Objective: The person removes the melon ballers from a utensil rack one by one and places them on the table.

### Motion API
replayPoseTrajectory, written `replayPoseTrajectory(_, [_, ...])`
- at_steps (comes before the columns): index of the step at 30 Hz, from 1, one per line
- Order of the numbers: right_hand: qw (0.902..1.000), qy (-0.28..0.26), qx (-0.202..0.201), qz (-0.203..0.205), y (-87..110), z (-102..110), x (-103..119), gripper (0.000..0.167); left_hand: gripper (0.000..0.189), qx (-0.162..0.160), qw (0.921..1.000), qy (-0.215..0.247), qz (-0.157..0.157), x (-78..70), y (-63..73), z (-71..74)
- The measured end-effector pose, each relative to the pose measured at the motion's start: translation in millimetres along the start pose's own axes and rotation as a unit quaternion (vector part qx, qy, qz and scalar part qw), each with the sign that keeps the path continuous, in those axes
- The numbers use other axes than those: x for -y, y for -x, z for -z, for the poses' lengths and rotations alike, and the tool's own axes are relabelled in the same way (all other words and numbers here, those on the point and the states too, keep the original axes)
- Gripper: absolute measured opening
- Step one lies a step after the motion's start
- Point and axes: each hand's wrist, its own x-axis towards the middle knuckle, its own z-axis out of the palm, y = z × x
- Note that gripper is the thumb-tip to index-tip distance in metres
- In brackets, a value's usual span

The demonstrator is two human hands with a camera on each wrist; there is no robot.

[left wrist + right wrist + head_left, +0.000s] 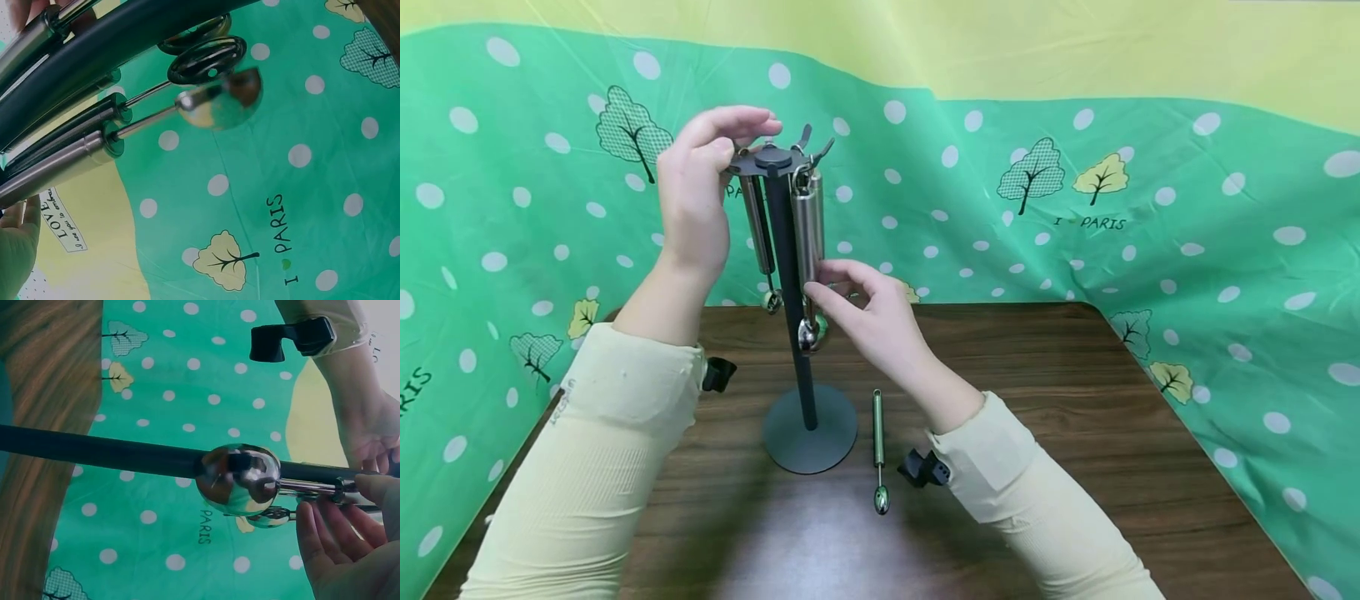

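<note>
A dark metal stand (784, 250) with a round base rises from the table, its top a hooked rack. My left hand (696, 183) holds the rack's left edge, thumb at the side and fingers over the top. Several steel melon ballers hang from the hooks. On the right side, my right hand (876, 312) pinches the lower handle of a hanging melon baller (806, 229); its shiny scoop (239, 480) shows large in the right wrist view. Another melon baller (758, 221) hangs at the left of the pole. In the left wrist view, scoops (219, 103) overlap beside the pole.
One loose melon baller (879, 442) lies on the brown wooden table (1037, 400), right of the stand's base (811, 450). A green and yellow patterned cloth (970, 183) surrounds the table's back and sides. Black camera mounts (925, 468) sit on both wrists.
</note>
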Motion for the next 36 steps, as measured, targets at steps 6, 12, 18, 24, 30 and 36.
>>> replayPoseTrajectory(6, [0.9996,-0.003,0.018,0.024,-3.1,-3.5,7.8,0.031,0.048,-0.006,0.9980,0.063,0.005,0.1,-1.4,-0.8])
replayPoseTrajectory(12, [0.9984,0.011,0.024,0.050,-2.8,-4.6,13.1,0.023,0.047,-0.010,0.9990,0.041,0.013,-3.1,0.2,1.2])
replayPoseTrajectory(18, [0.9986,0.003,0.010,0.051,3.0,-2.9,13.7,0.021,0.039,-0.044,0.9879,-0.135,-0.061,-6.2,5.8,2.5])
replayPoseTrajectory(24, [0.9976,-0.017,-0.010,0.066,9.2,1.0,16.8,0.020,0.033,-0.085,0.9676,-0.197,-0.133,-10.6,9.6,-6.0])
replayPoseTrajectory(30, [0.9955,-0.041,-0.020,0.083,12.7,4.8,21.7,0.019,0.030,-0.065,0.9626,-0.210,-0.159,-13.2,15.4,-13.2])
replayPoseTrajectory(36, [0.9941,-0.046,-0.026,0.095,14.6,7.9,25.5,0.019,0.035,-0.058,0.9603,-0.227,-0.151,-12.2,17.3,-15.6])
